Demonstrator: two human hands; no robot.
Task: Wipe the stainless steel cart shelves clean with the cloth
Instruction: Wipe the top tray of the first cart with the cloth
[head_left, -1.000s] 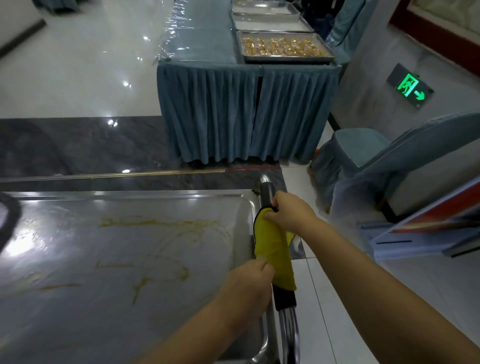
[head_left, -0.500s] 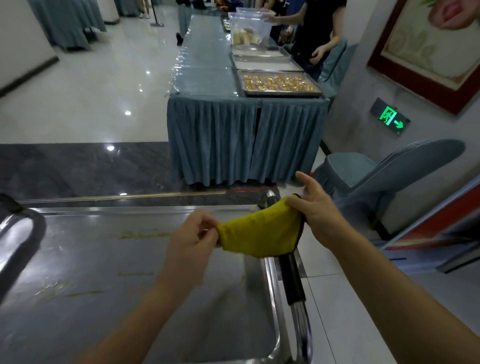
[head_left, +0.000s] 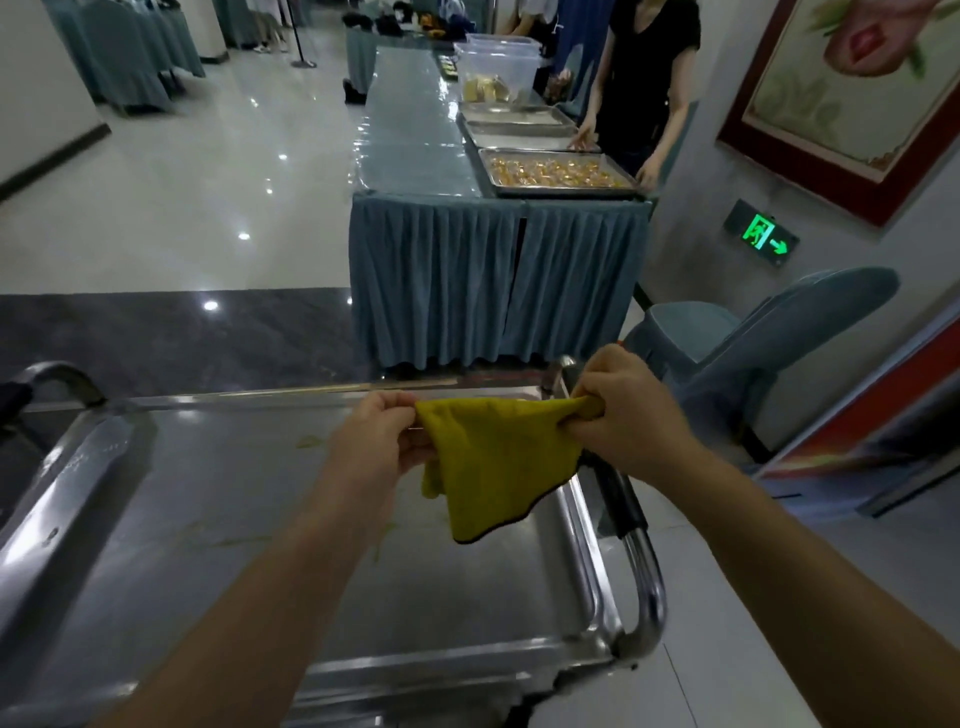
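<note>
Left hand and right hand each pinch a corner of the yellow cloth, held stretched above the cart's top shelf. Recommend folding it flat, then pressing firmly over the yellowish smears.

Both arms are bare: the left forearm and right forearm show uncovered to the frame's edge; the left hand and right hand are bare too.

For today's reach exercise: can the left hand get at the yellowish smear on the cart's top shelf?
Probably yes: the left hand is close to the yellowish smear, nothing lies between them, though it pinches the yellow cloth with the right hand.
</note>
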